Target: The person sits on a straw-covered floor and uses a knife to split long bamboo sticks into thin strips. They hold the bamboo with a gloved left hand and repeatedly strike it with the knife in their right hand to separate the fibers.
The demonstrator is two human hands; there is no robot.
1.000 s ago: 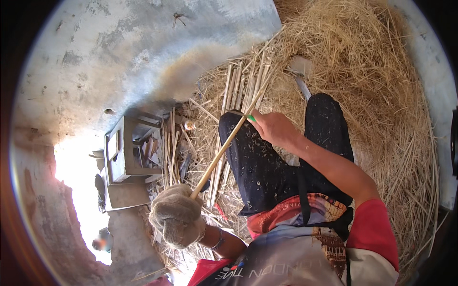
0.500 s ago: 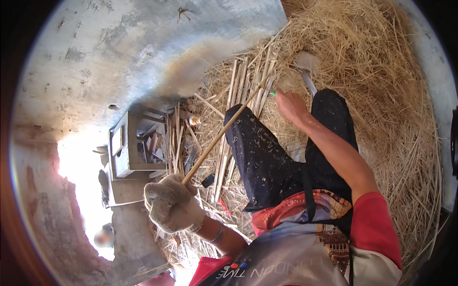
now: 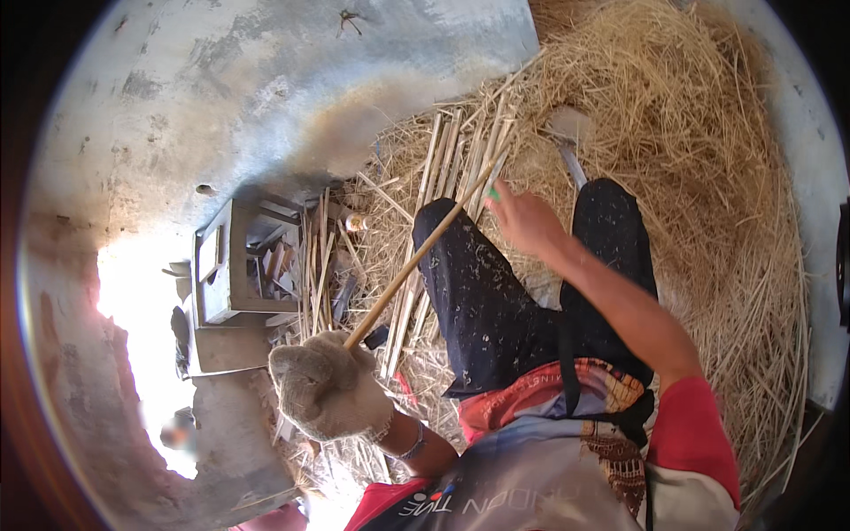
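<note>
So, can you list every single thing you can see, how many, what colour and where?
Long stick: one, tan, middle, slanting
Small item: one, green, by the stick's upper part
Straw-like heap: one, golden, upper right
Flat strips: several, pale, top middle
Blade-like piece: one, grey, above the right knee
Cabinet: one, greyish, left
Wall: mottled grey, upper left
Bright opening: one, white, far left
Blurred person: one, colours unclear, in the opening
Tiny scraps: too many to count
Legs: two, dark trousers, centre
Left hand: one, greyish-beige glove, gripping the stick
Right hand: one, bare, holding the green item
</note>
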